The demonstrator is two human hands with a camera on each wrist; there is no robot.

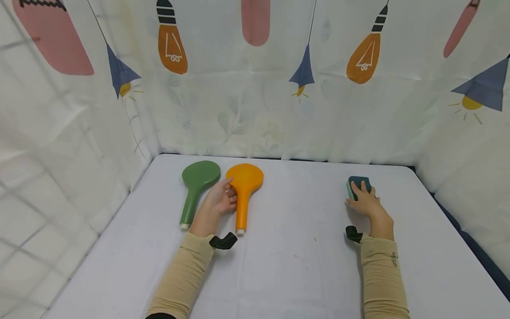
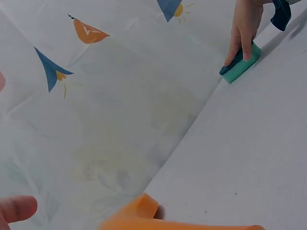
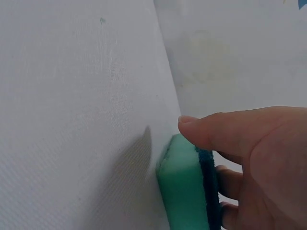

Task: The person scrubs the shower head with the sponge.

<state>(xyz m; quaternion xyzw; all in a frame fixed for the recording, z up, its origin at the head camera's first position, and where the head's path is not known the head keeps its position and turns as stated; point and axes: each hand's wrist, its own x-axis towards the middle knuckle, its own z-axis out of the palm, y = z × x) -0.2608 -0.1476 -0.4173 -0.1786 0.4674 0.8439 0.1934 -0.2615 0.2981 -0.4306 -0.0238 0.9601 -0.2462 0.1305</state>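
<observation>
My right hand (image 1: 364, 201) holds a two-layer sponge (image 1: 360, 181) at the right of the table. Its dark scouring side (image 3: 209, 191) faces up, with fingers over it, and the light green foam lies against the tabletop. The thumb rests along the sponge's edge in the right wrist view. My left hand (image 1: 219, 199) lies between two paddle-shaped things with white-tipped handles, one green (image 1: 199, 177) and one orange (image 1: 245, 177). Its loosely bent fingers reach the orange one's left edge near the neck. The left thumb (image 2: 18, 208) stands apart from the orange paddle-shaped thing.
A white cloth covers the table (image 1: 295, 266), with a few small specks on it. Behind and to the sides hangs a pale curtain (image 1: 247, 110) printed with lamps and bulbs. The table's back edge runs just beyond the paddle-shaped things.
</observation>
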